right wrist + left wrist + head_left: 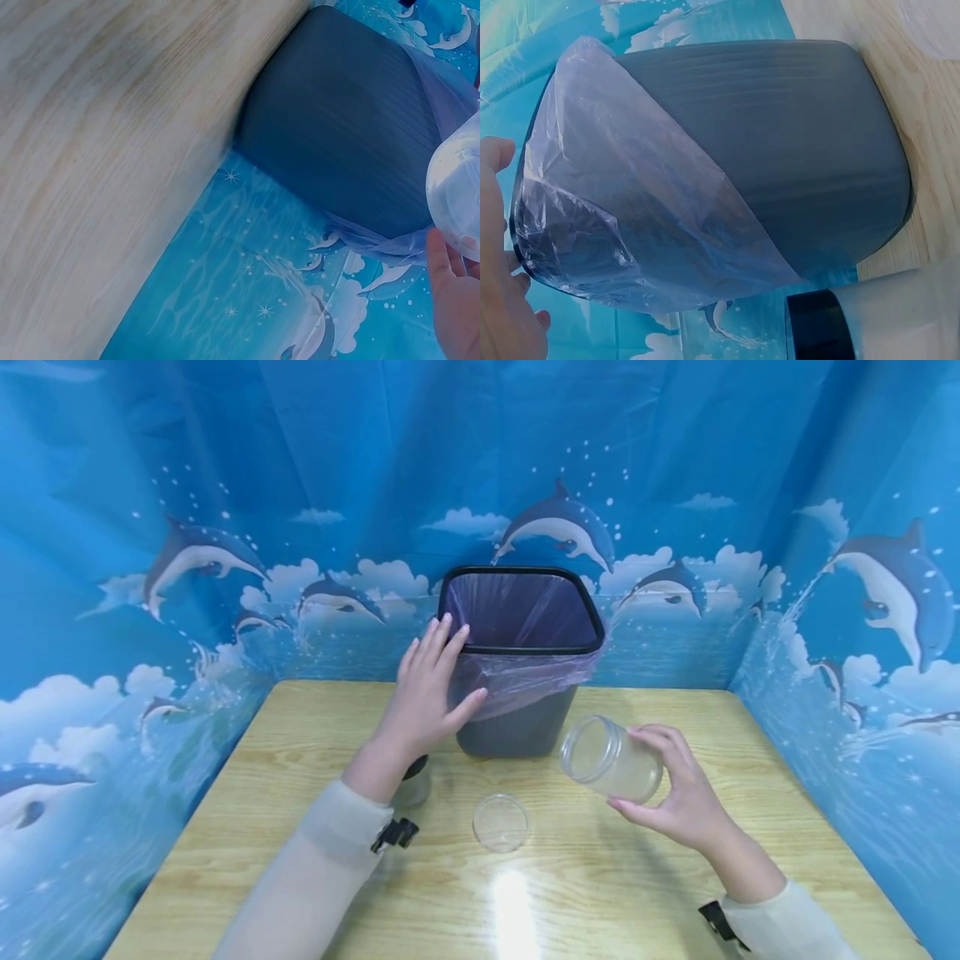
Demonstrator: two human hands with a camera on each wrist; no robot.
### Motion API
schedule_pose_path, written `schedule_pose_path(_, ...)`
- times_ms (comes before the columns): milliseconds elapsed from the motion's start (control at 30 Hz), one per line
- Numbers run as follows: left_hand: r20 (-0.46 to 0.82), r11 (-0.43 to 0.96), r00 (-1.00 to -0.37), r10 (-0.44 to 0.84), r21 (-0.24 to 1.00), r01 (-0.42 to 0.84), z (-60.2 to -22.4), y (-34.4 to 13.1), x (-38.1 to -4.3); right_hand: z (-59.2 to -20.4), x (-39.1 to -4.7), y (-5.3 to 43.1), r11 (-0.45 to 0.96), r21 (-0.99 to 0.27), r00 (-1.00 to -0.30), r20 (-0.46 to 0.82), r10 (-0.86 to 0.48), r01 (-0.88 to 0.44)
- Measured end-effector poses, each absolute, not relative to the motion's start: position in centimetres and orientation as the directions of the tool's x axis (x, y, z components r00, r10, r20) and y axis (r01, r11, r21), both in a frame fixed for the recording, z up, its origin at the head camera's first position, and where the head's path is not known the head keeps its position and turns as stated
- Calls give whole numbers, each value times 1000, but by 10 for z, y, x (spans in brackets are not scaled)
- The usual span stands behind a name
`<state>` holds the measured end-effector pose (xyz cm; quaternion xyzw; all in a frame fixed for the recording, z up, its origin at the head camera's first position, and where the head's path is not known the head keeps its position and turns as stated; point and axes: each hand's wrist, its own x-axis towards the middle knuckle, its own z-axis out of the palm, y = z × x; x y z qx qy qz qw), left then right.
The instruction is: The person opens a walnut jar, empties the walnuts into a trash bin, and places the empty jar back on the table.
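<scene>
A grey trash bin (517,731) with a black rim stands at the back of the table, lined with a thin purple plastic bag (517,681). My left hand (431,685) rests at the rim's left side, fingers extended and thumb spread over the bag. In my right hand (678,793) I grip a clear jar (618,764) by its side, between thumb and fingers. The jar lies tilted in front of the bin's right side, its uncovered mouth facing left. A round clear lid (501,822) lies flat on the table between my arms.
Partly hidden behind my left wrist stands a container with a black cap (821,326). The wooden table (615,893) is bordered by a blue dolphin-print curtain (337,468) at the back and both sides.
</scene>
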<state>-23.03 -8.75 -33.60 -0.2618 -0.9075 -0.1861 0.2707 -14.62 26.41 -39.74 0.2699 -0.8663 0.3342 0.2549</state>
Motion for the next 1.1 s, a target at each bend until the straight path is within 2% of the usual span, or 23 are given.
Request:
schedule_pose_path(300, 651, 744, -635, 416, 159, 649, -337, -91, -216, -397, -149, 262, 602, -418, -683, 658, -316, -681)
schedule_pose_path(500, 688, 682, -570, 449, 148, 716, -335, -92, -202, -396, -146, 261, 609, -445, -713, 631, -307, -657)
schedule_pose_path(667, 707, 639, -528, 471, 139, 756, -337, -92, -193, -397, -146, 260, 596, -431, -692, 649, -317, -677)
schedule_pose_path(933, 660, 582, -540, 522, 187, 791, -350, -88, -180, -397, -143, 259, 617, -479, -752, 582, -309, -625)
schedule_pose_path(1100, 627, 574, -554, 548, 200, 794, -361, -88, -177, -397, -141, 259, 616, -486, -758, 575, -309, -620)
